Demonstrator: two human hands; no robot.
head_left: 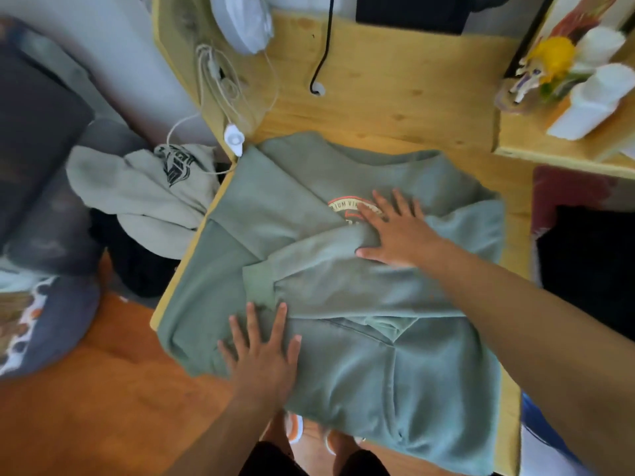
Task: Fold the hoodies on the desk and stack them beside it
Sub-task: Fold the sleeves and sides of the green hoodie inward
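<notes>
- The green hoodie lies spread across the counter, its hem hanging over the near edge toward me and one side draped off the left edge. I'd guess it lies flat like this so the folds come out square.
- One sleeve is folded across the chest, cuff pointing left, partly covering the round print.
- My right hand lies flat on the sleeve near the print, fingers spread wide, holding nothing; I judge it is pinning the fold so it does not spring back.
- My left hand presses flat on the lower body just below the cuff, fingers straight and apart, gripping nothing, likely smoothing the cloth.
- Off the counter's left edge a cream hoodie sits on a dark heap; I cannot tell how neatly it is folded. That looks like the stack's place.
- A white cable trails along the counter's far left.
</notes>
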